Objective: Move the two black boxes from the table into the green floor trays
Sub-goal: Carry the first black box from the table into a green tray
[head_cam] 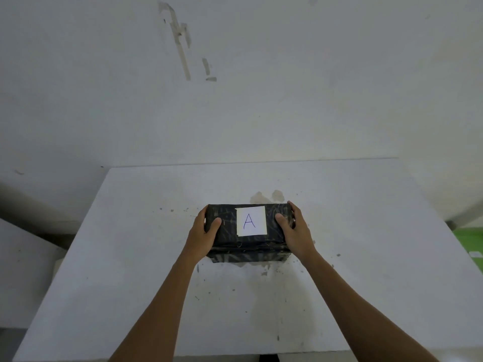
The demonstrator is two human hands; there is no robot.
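On the white table (130,257), a black box (248,246) labelled "A" is being clasped endwise by left hand (201,237) and right hand (295,235); possibly lifted.

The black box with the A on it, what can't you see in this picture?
- Head view: the black box has its short ends covered by the left hand and right hand.
- Its underside is hidden, so lifted or resting is unclear.
- The second box is out of frame.
- The green tray is cut off by the right edge and the table.

Handwritten "A" on white paper label (251,221) atop black box (227,241).
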